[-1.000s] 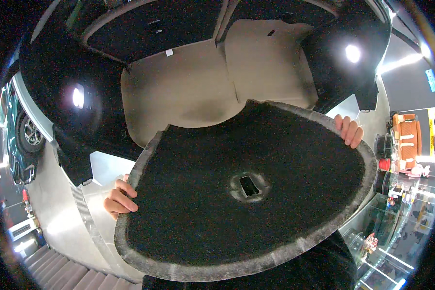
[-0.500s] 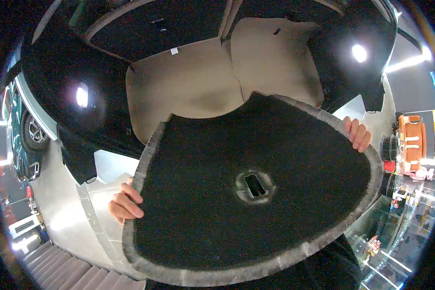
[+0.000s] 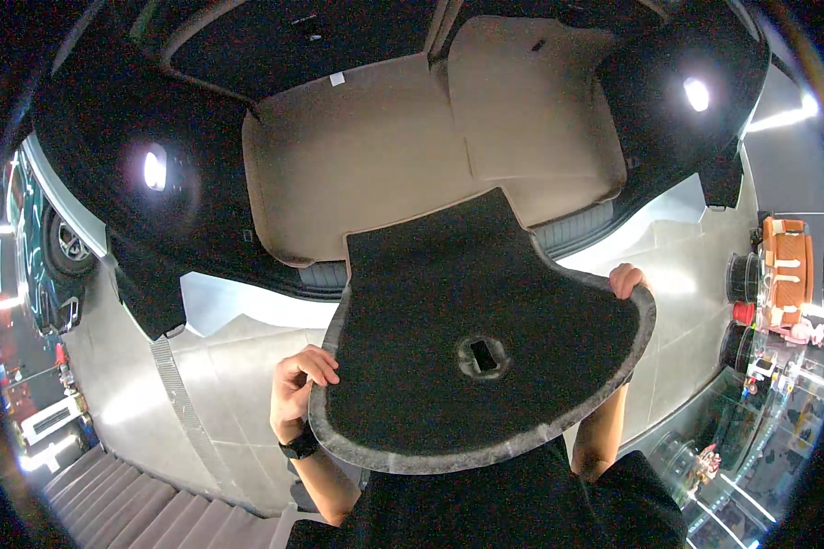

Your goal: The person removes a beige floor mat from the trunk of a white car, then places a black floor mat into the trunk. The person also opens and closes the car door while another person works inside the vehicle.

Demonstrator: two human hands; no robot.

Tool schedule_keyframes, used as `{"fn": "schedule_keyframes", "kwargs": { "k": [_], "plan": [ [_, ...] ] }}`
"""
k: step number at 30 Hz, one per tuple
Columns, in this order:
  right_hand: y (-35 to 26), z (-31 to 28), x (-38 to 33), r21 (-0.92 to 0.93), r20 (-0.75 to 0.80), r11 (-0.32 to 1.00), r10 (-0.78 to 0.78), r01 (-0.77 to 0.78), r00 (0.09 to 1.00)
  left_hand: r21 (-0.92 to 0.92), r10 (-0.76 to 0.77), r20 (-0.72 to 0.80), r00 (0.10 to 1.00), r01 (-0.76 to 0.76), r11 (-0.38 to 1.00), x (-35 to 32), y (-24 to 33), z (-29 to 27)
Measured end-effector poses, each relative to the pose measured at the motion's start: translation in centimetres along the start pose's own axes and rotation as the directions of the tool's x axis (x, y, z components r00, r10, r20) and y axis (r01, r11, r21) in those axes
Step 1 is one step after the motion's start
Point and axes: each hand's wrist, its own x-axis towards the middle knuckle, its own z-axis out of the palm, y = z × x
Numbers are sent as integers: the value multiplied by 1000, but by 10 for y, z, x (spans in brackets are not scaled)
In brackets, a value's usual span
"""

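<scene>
Between my hands is a black carpeted trunk floor panel [image 3: 412, 384] with a fuzzy grey edge and a small rectangular cutout set in a worn ring. My left hand [image 3: 304, 377] grips its left edge, fingers over the top face; a dark band circles that wrist. At the right edge my right hand [image 3: 626, 280] is closed on the panel, with most of that hand hidden behind it. The panel's narrower far end reaches over the rim of an open car trunk and overlaps the beige trunk floor [image 3: 357, 156].
Lit lamps [image 3: 156, 170] shine on both dark trunk side walls. A ribbed trunk sill [image 3: 577, 225] runs along the near edge. Another car's wheel [image 3: 68, 242] shows at far left, grey pleated seating [image 3: 146, 503] at lower left. A glass display case [image 3: 705, 457] and orange-brown bag [image 3: 784, 265] stand right.
The panel has moved lower and farther from view, looking smaller, and its far end now shows over the trunk edge. Both hands keep their hold; my forearms have come into view.
</scene>
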Motion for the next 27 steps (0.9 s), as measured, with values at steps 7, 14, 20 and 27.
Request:
{"fn": "schedule_keyframes", "kwargs": {
  "k": [7, 14, 20, 27],
  "plan": [
    [10, -14, 4, -117, 2, 992, 53, -52, 999, 8, -48, 70, 996, 48, 999, -1, 8, -7],
    [9, -28, 4, 11, 85, 995, 95, -97, 992, 98, -112, 202, 973, 94, 991, -9, 10, -19],
    [5, -19, -2, -89, -10, 996, 12, -13, 1000, 103, -41, 220, 975, 19, 995, -13, 1, -23],
    [1, -12, 26, 46, 114, 997, -59, 54, 992, 75, 238, -182, 954, -228, 971, 13, 8, -10]
  ]
}}
